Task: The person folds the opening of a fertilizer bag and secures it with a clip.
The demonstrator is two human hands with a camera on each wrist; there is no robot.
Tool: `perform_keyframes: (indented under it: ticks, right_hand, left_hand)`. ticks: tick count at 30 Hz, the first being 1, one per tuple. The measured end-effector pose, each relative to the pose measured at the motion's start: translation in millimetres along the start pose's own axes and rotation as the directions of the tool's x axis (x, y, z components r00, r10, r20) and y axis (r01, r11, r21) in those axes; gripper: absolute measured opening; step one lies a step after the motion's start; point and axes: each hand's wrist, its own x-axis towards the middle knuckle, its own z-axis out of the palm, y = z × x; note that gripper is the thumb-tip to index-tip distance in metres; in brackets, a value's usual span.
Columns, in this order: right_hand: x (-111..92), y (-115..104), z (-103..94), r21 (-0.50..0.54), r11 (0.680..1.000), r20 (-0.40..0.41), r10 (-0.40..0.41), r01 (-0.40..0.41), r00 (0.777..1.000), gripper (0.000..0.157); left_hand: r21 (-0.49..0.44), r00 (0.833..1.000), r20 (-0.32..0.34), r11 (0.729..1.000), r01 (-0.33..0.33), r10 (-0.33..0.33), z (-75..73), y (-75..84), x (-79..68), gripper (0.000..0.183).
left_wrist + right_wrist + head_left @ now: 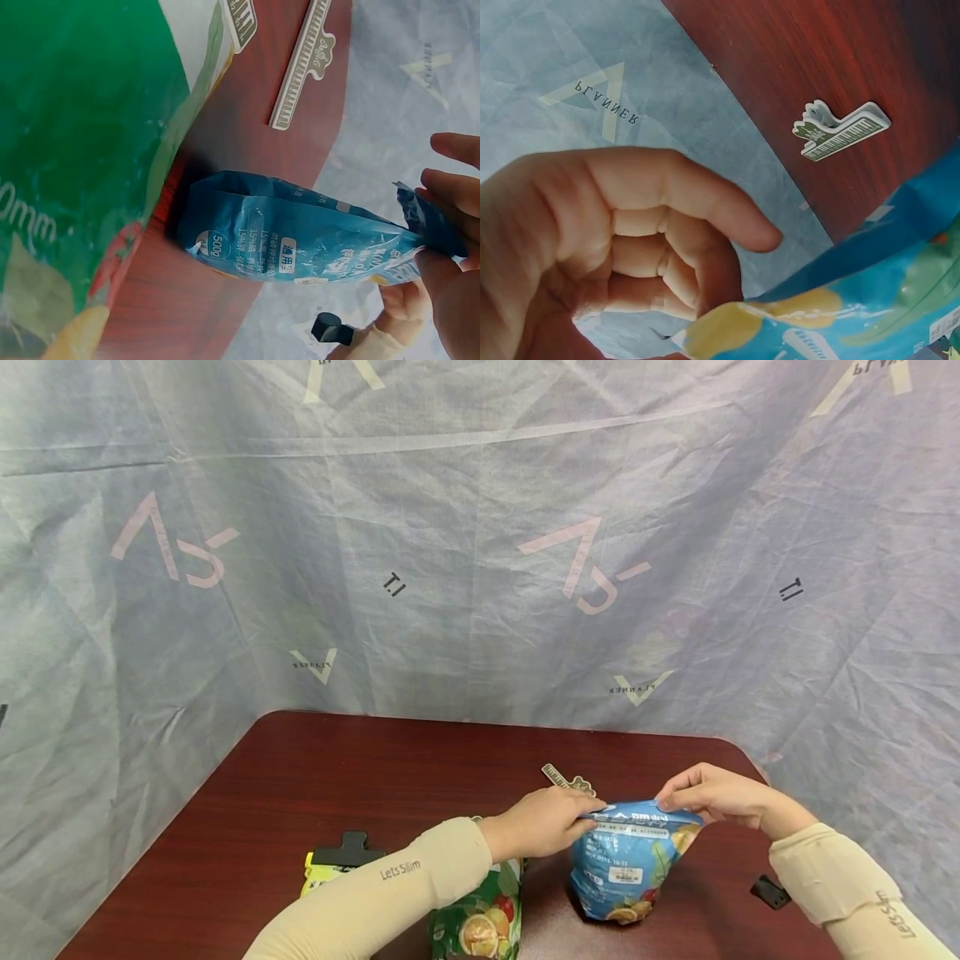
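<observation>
A blue fertilizer-like bag (618, 872), printed with fruit and white lettering, stands upright on the dark red table. At its top left corner my left hand (543, 822) pinches the edge, thumb on one side and fingers on the other. The top flap folds over beside those fingers in the left wrist view. My right hand (720, 795) grips the top right corner, its fingers curled; the corner meets the thumb side in the right wrist view. Between the hands the top edge is stretched and partly folded. A pale bag clip with ruler-like stripes (844, 133) lies behind the bag.
Left of the blue bag stands a green bag (487, 922) with fruit pictures, partly behind the left forearm. Farther left, a yellow bag (321, 875) carries a black clip (348, 852). Another black clip (770, 892) is near the right forearm. Grey cloth hangs behind the table (420, 752).
</observation>
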Motion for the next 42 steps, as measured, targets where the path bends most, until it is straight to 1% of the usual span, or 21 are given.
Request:
perform_keyframes:
  ticks: [5,11,16,26,31,35,40,42]
  right_hand:
    - [0.2,1.3,-0.5,0.011,1.000,0.024,0.009,-0.010,1.000,0.024]
    - [0.3,2.1,-0.9,-0.036,0.999,0.004,0.024,-0.024,1.000,0.024]
    - [0.3,3.3,-0.9,-0.058,0.998,0.009,0.022,-0.021,1.000,0.025]
    - [1.1,3.7,0.4,-0.046,0.998,0.018,0.034,-0.033,0.999,0.026]
    - [0.6,4.4,-0.3,-0.064,0.997,0.023,0.042,-0.041,0.999,0.029]
    - [-1.4,5.5,-0.5,-0.053,0.997,0.017,0.049,-0.048,0.999,0.029]
    - [-2.7,3.1,0.2,-0.071,0.995,-0.007,0.063,-0.063,0.998,0.030]
    - [-4.2,0.2,1.1,-0.090,0.993,-0.035,0.068,-0.071,0.997,0.031]
  left_hand:
    - [-0.053,1.000,0.008,0.999,-0.001,0.002,0.5,-1.4,0.3,0.035]
    - [-0.125,1.000,0.023,0.992,0.018,-0.015,0.7,-2.2,0.7,0.033]
    - [-0.169,0.999,0.029,0.985,0.025,-0.021,0.6,-2.4,0.8,0.031]
    - [-0.203,1.000,0.011,0.979,0.025,-0.023,1.3,-3.9,1.9,0.027]
    - [-0.233,0.999,0.014,0.972,0.042,-0.040,0.9,-3.7,1.4,0.026]
    - [-0.248,0.998,0.021,0.967,0.056,-0.053,0.9,-3.7,1.3,0.026]
    - [-0.267,0.998,0.032,0.961,0.068,-0.062,1.2,-4.1,1.7,0.027]
    - [-0.268,0.997,0.032,0.961,0.072,-0.066,1.8,-4.6,2.0,0.027]
